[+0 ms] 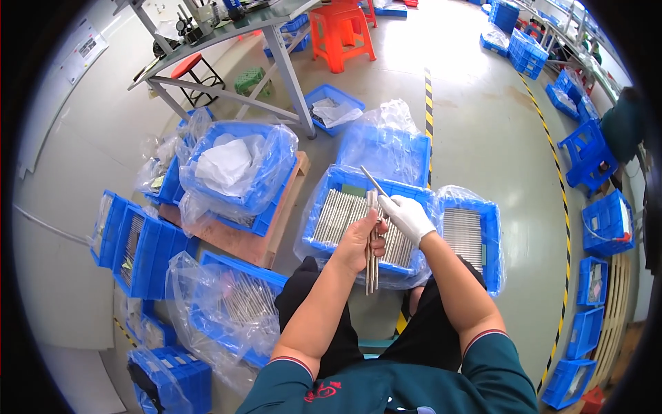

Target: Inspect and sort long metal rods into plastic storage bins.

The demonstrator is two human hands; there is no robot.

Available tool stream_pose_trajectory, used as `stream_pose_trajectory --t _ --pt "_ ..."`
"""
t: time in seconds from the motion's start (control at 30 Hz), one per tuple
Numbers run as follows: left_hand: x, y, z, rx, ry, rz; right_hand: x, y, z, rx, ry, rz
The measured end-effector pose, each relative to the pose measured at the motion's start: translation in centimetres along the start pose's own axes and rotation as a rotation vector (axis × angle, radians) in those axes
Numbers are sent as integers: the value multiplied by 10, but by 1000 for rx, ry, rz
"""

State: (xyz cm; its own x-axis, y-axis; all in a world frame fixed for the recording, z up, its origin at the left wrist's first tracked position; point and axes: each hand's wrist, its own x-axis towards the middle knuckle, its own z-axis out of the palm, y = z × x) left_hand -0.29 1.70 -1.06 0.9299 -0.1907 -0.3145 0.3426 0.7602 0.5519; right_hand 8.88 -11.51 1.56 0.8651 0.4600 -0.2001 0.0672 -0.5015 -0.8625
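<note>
My bare left hand is wrapped round a bundle of several metal rods, held roughly upright. In a white glove, my right hand pinches a single metal rod that slants up and to the left, across the top of the bundle. Both hands are over a blue crate lined with clear plastic, where rows of similar rods lie side by side. Part of those rows is hidden by my hands and forearms.
Right of it stands another blue crate of rods; at the lower left lies a plastic-covered crate of rods. A wooden pallet bears stacked crates. Beyond are a workbench and orange stools. A person is at the far right.
</note>
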Motion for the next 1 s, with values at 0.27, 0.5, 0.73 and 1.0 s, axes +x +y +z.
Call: stream_pose_trajectory --t 0.27,0.5,0.73,1.0 --pt "6 28 -13 -226 209 409 -42 -10 -5 326 -304 55" --pt "6 23 -13 -291 170 386 -50 -31 -4 98 -278 -20" --pt "10 10 -2 -109 227 371 -47 -29 0 275 -237 17" --pt "14 -8 6 97 211 331 -31 -9 17 604 -153 85"
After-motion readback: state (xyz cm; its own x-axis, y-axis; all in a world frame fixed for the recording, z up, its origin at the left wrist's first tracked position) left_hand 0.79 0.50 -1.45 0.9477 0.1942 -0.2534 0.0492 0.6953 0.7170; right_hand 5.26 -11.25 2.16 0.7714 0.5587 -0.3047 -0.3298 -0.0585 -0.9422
